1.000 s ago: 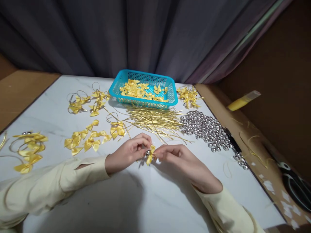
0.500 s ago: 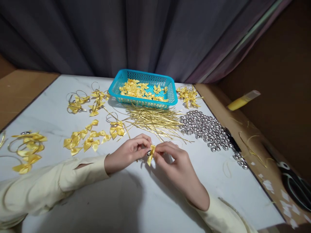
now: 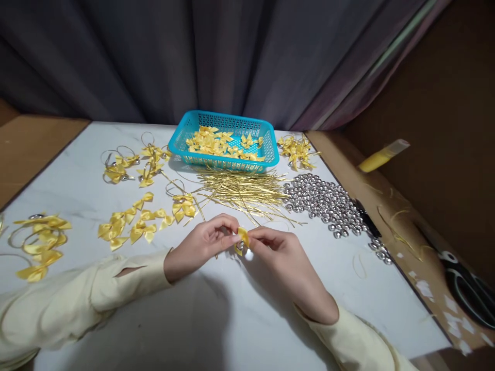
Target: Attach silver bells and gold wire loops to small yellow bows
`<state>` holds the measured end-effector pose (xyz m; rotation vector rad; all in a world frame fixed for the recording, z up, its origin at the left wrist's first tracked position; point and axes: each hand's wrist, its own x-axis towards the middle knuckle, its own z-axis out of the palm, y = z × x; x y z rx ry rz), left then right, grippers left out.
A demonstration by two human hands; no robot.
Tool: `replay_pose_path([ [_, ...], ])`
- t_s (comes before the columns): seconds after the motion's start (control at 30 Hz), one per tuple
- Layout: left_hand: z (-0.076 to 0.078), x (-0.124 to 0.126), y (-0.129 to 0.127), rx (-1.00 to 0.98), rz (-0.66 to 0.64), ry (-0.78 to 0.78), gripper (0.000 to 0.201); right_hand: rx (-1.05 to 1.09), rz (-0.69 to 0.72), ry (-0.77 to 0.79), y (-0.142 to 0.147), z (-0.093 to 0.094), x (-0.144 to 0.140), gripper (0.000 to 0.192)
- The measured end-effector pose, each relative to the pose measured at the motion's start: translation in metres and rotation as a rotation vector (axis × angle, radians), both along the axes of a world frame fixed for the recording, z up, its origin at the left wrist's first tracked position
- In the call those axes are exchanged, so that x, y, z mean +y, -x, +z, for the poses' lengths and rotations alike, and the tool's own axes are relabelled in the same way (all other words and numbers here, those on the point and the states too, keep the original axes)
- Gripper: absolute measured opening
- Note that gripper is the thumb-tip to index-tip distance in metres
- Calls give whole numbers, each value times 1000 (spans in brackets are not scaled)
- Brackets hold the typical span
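Note:
A yellow ribbon bow (image 3: pixel 243 235) with a small silver bell-like bead (image 3: pixel 242 246) at its middle is held between both hands, just above the white tabletop. My left hand (image 3: pixel 207 239) pinches the bow's left side between thumb and fingers. On its right side, my right hand (image 3: pixel 284 260) pinches it the same way. A gold tie (image 3: pixel 199 208) runs down behind my left hand; whether it joins the bow is hidden. Beyond the hands lies a heap of gold twist ties (image 3: pixel 242 190). Silver beads (image 3: pixel 327 201) are piled to their right.
A blue basket (image 3: pixel 228 114) of yellow bows stands at the back. Loose bows (image 3: pixel 143 226) and bows with wire loops (image 3: pixel 42 242) lie on the left, more bows (image 3: pixel 297 149) at back right. Scissors (image 3: pixel 466 288), a black pen-like object (image 3: pixel 367 216) and a yellow tube (image 3: pixel 382 156) are on the right.
The bow has turned between my fingers, so the silver bead now faces more toward me. My right fingers have shifted slightly along it. The whole view has moved slightly.

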<state>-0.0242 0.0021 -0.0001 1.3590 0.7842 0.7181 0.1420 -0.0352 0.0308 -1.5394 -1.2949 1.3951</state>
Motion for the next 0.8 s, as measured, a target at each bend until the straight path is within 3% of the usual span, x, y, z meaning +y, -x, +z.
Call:
replay_pose_path([
  [0.13,1,0,-2,-15,12,-12,16,-99,3,-154,3,-3,-3,14],
  [0.37,0,-2,-2,-12,34,-51,20,-485,50,-618,7,-14,-11,12],
  [0.47,-1,-3,-1,-22,34,-18,20,-570,66,-709,7,-13,-13,14],
  [0.53,-2,-3,0,-26,39,27,21,-528,63,-657,6,-11,-11,14],
  [0.7,-1,-1,1,-7,31,129,26,-165,91,-168,-3,-1,1,11],
  [0.8,0,-1,1,1,22,142,29,-80,81,-32,-7,4,5,10],
])
